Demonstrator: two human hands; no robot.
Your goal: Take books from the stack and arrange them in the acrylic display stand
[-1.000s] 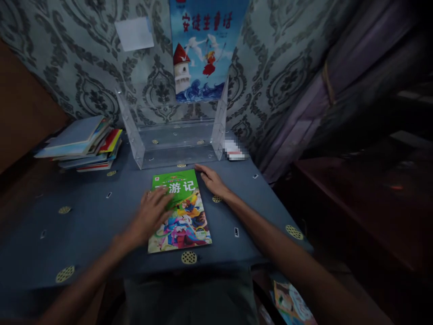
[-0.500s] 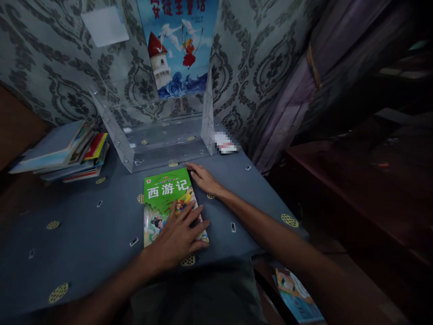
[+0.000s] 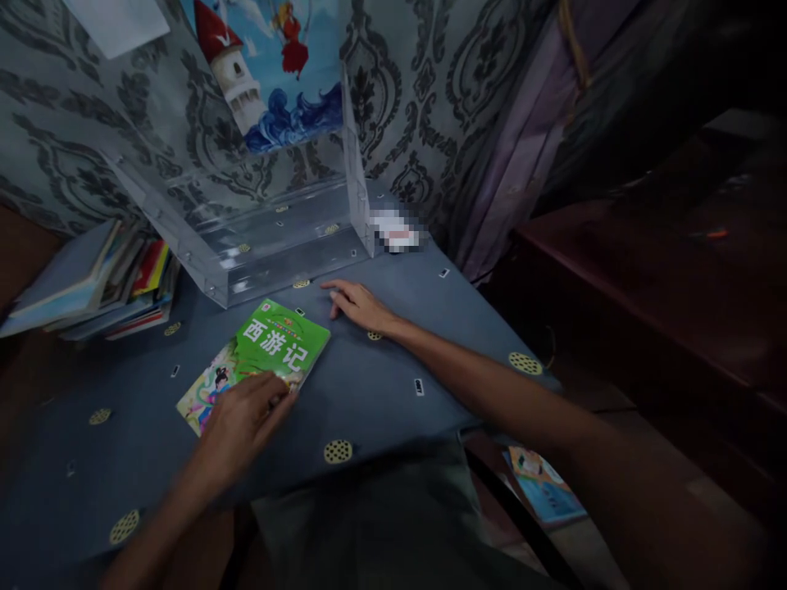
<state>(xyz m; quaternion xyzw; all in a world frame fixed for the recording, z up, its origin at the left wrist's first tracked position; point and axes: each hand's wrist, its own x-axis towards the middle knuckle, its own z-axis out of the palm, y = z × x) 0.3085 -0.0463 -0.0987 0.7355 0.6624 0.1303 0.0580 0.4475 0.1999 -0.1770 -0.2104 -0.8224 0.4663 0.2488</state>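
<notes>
On the patterned cloth (image 3: pixel 372 381) before you, the green book (image 3: pixel 270 348) lies flat at a slant, its lower right part under the fingers of your left hand (image 3: pixel 246 414), which are bent and close together near that edge, though whether they pinch it I cannot tell. Your right hand (image 3: pixel 360 307) is just beside the book's upper right corner, apart from it, forefinger stretched out and thumb side loosely parted, near the clear stand (image 3: pixel 288 270)

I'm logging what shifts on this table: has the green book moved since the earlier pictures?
Yes. Judged against the clear stand, the green book has turned clockwise, its bottom end swinging out to the left.
</notes>
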